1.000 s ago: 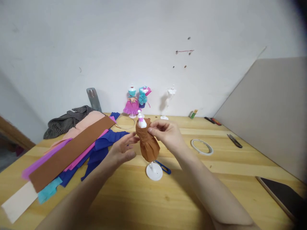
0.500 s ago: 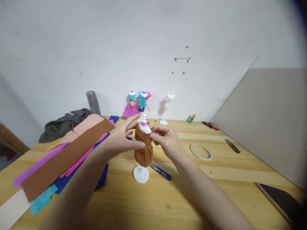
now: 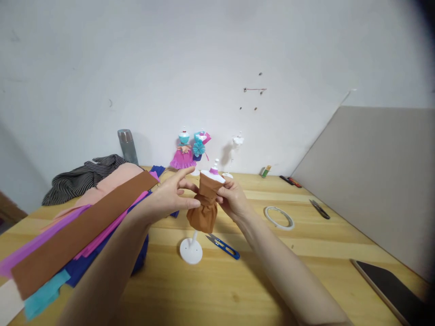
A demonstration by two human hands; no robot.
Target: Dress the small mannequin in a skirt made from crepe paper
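A small white dress form (image 3: 190, 251) on a round base wears a brown paper dress (image 3: 203, 216) with a gathered, puffed skirt. The form leans to the right, its neck ringed in purple. My right hand (image 3: 234, 199) pinches the dress's upper edge at the right side. On the left side, my left hand (image 3: 172, 194) is spread, its thumb near the dress's waist and its fingers apart, holding nothing. Blue thread snips (image 3: 227, 248) lie on the table just right of the base.
Coloured strips (image 3: 84, 228) and a striped cloth (image 3: 79, 179) lie left. Behind stand a flask (image 3: 128, 147), two dressed forms (image 3: 183, 156) and a bare one (image 3: 238, 141). A tape ring (image 3: 279, 218), scissors (image 3: 319, 209) and a dark tablet-like object (image 3: 390, 290) are on the right.
The dress form has turned and tilted to the right, and more of the dress's front shows. My right hand still pinches its edge. The whole view has shifted slightly.
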